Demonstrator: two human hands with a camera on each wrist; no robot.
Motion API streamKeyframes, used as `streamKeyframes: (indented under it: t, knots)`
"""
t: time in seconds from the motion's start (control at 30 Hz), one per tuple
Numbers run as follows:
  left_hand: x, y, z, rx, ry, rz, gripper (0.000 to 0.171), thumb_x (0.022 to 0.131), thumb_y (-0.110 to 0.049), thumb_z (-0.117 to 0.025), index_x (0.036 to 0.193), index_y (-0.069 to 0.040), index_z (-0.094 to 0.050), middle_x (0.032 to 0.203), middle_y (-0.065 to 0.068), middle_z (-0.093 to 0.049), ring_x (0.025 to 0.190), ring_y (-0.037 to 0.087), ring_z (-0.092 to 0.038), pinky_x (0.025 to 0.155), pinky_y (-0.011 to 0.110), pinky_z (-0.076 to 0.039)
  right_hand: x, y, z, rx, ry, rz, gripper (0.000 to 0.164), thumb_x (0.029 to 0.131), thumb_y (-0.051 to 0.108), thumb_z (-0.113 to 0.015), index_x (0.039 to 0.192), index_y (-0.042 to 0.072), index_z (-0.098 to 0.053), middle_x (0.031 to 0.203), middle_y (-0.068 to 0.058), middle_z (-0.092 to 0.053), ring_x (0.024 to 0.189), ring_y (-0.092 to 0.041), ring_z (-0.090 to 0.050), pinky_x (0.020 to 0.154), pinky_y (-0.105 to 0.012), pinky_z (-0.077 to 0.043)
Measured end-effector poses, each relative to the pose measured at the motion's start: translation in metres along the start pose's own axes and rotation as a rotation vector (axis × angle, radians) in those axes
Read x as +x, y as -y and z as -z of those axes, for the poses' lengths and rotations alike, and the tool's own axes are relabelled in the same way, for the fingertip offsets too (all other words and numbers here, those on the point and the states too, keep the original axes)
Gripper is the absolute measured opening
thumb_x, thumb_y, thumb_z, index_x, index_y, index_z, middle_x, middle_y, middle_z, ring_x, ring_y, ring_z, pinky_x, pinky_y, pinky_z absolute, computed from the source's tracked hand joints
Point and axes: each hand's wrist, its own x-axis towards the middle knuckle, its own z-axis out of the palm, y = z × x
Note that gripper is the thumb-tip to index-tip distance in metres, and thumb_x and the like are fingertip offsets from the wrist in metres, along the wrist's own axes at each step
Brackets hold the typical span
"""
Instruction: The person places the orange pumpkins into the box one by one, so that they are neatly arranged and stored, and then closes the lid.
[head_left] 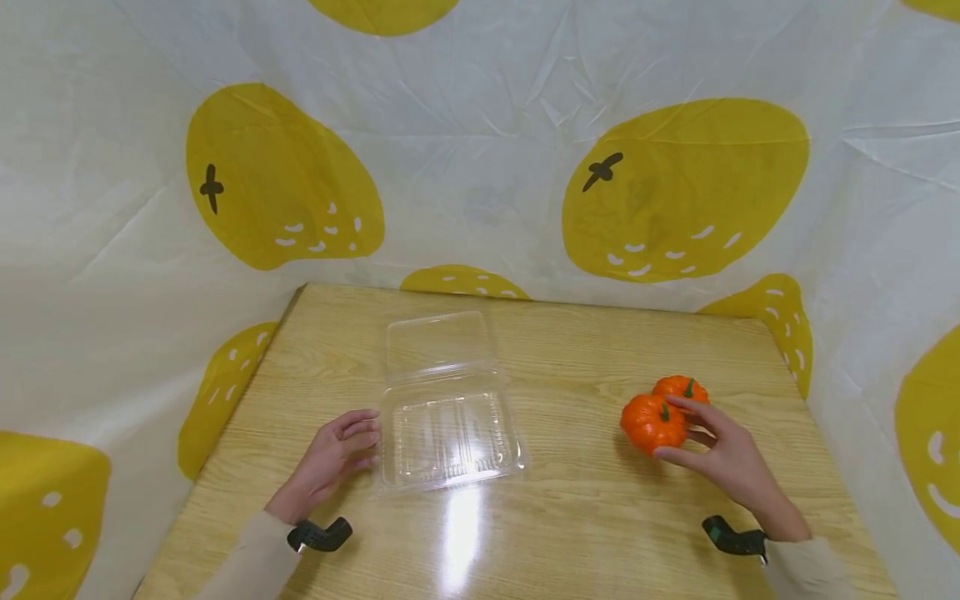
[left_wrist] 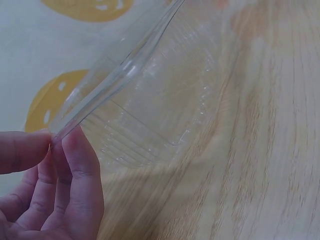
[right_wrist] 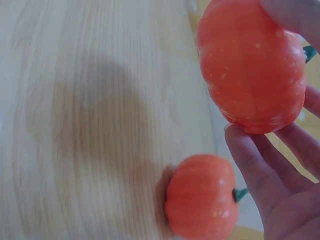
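Orange pumpkin (head_left: 649,425) is held above the right side of the wooden table (head_left: 577,525) by the right hand (head_left: 726,462), thumb and fingers spread apart around it and touching opposite sides. A second pumpkin (head_left: 675,385) sits just beyond it on the far side, partly covered in the head view, while the right wrist view shows a gap between the two. Well to their left, a clear plastic box (head_left: 442,433) lies open, and the left wrist view makes plain the left hand (head_left: 333,457) pinching its edge between thumb and fingers.
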Motion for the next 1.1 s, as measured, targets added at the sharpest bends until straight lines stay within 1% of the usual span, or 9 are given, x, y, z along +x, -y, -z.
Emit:
streamKeyframes:
  t: [0.2,0.4,0.53,0.7,0.87,1.1]
  knots:
    - [0.005,0.000,-0.006,0.017,0.010,0.003,0.056,0.098,-0.004,-0.066,0.148,0.004,-0.041,0.113,-0.006,-0.069,0.092,0.005,-0.066,0.082,0.028,-0.063,0.005,0.009,-0.006,0.001,0.011,-0.008,0.072,0.078,0.020,-0.091,0.142,0.013,-0.060,0.129,0.036,-0.048,0.109,0.023,-0.051,0.088,-0.002,-0.050]
    - [0.010,-0.002,-0.010,0.021,0.023,0.007,0.055,0.098,-0.004,-0.066,0.147,0.004,-0.042,0.112,-0.006,-0.069,0.091,0.006,-0.066,0.082,0.028,-0.063,0.010,0.011,-0.016,0.027,0.007,0.019,0.073,0.078,0.017,-0.091,0.143,0.014,-0.059,0.128,0.035,-0.052,0.108,0.022,-0.056,0.089,-0.002,-0.050]
    - [0.013,-0.003,-0.012,0.016,0.034,0.011,0.057,0.098,-0.004,-0.066,0.148,0.005,-0.042,0.112,-0.006,-0.069,0.091,0.006,-0.067,0.083,0.028,-0.063,0.013,0.013,-0.023,0.042,0.015,0.019,0.073,0.079,0.018,-0.090,0.145,0.015,-0.058,0.126,0.033,-0.054,0.108,0.019,-0.058,0.089,-0.003,-0.050]
    - [0.017,-0.004,-0.016,0.019,0.054,0.017,0.058,0.097,-0.003,-0.067,0.149,0.005,-0.041,0.114,-0.004,-0.068,0.091,0.006,-0.067,0.083,0.029,-0.063,0.017,0.018,-0.031,0.055,0.018,0.025,0.073,0.079,0.019,-0.091,0.144,0.014,-0.058,0.129,0.029,-0.053,0.112,0.021,-0.053,0.090,-0.003,-0.050]
    - [0.022,-0.004,-0.020,0.024,0.077,0.020,0.057,0.097,-0.004,-0.067,0.148,0.005,-0.042,0.115,-0.004,-0.067,0.091,0.007,-0.067,0.084,0.029,-0.063,0.021,0.024,-0.039,0.120,0.010,0.050,0.074,0.078,0.013,-0.091,0.144,0.012,-0.058,0.133,0.024,-0.055,0.117,0.018,-0.053,0.092,-0.004,-0.051]
    - [0.028,-0.007,-0.028,0.035,0.086,0.019,0.056,0.098,-0.002,-0.065,0.148,0.005,-0.042,0.114,-0.003,-0.066,0.091,0.008,-0.067,0.083,0.029,-0.063,0.027,0.035,-0.050,0.152,0.006,0.069,0.073,0.078,0.013,-0.091,0.144,0.016,-0.059,0.138,0.012,-0.058,0.117,0.013,-0.055,0.094,-0.004,-0.050]
